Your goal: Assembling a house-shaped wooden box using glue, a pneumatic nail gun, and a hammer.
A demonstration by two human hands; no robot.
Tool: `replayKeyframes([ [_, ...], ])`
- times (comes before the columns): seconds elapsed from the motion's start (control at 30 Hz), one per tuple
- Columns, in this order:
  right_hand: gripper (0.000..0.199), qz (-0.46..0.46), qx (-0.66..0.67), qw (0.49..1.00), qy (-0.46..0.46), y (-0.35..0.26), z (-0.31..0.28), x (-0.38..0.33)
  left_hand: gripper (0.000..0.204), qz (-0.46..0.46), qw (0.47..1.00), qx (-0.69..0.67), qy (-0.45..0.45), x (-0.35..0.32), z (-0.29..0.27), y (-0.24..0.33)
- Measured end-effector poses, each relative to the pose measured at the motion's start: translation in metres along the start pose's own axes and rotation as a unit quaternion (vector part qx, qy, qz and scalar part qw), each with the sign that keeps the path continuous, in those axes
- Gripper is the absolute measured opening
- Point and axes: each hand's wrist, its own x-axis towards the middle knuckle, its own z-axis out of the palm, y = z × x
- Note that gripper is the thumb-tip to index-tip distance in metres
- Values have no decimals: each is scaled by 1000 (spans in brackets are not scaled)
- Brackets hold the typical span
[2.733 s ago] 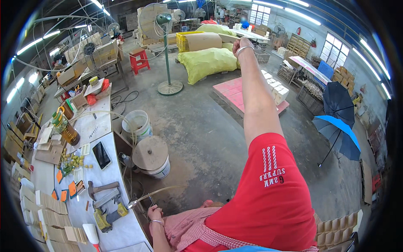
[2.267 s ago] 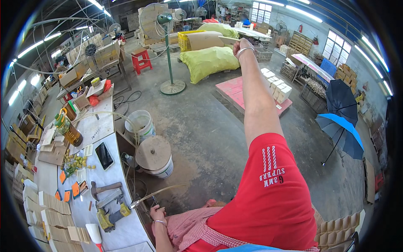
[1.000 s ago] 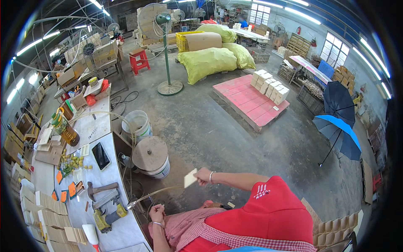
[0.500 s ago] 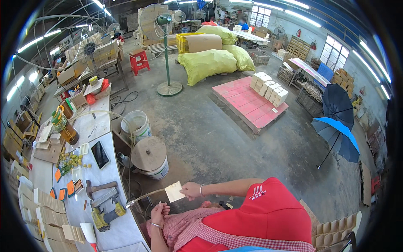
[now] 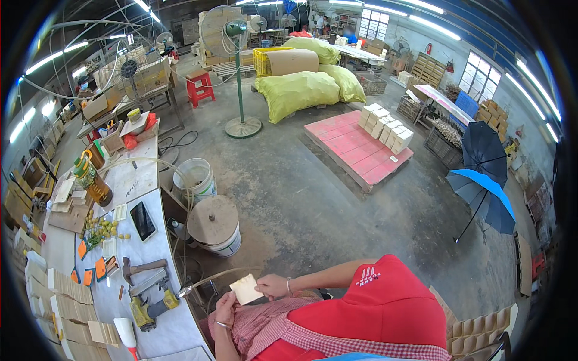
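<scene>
Bottle (image 5: 91, 180) of amber liquid stands at the far left on the white workbench (image 5: 129, 180), with a phone (image 5: 143, 220) lying flat near it. I see a hammer (image 5: 144, 266) and a yellow nail gun (image 5: 150, 304) closer along the same bench. Just right of the bench sit two white buckets: the farther one (image 5: 195, 179) is open, its contents too dim for me to tell, and the nearer one (image 5: 215, 224) is covered by a round wooden lid. Lower down, my left hand (image 5: 224, 308) and right hand (image 5: 272, 286) both pinch a small pale wooden piece (image 5: 246, 289) above my lap, fingers clamped on its edges. It is nearly square, tilted, one corner pointing up-left toward the bench.
</scene>
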Motion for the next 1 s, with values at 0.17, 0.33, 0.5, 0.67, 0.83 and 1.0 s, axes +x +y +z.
replayKeyframes([
  [0.17,36,18,-38,998,-42,3,14,7,10,-7,999,11,45,-9,25,13],
  [0.33,37,80,-89,991,-66,-17,-4,7,10,12,999,-7,46,-3,11,2],
  [0.5,28,-273,-24,961,35,-140,-40,-21,8,16,996,-18,80,-4,12,2],
  [0.67,39,-625,189,755,-58,-275,-76,-108,7,14,997,-5,76,8,12,1],
  [0.83,64,-807,244,516,-148,-333,-56,-137,6,12,997,-21,72,8,-18,-19],
  [1.0,64,-803,245,520,-158,-331,-56,-144,6,22,995,-29,88,12,-9,-20],
])
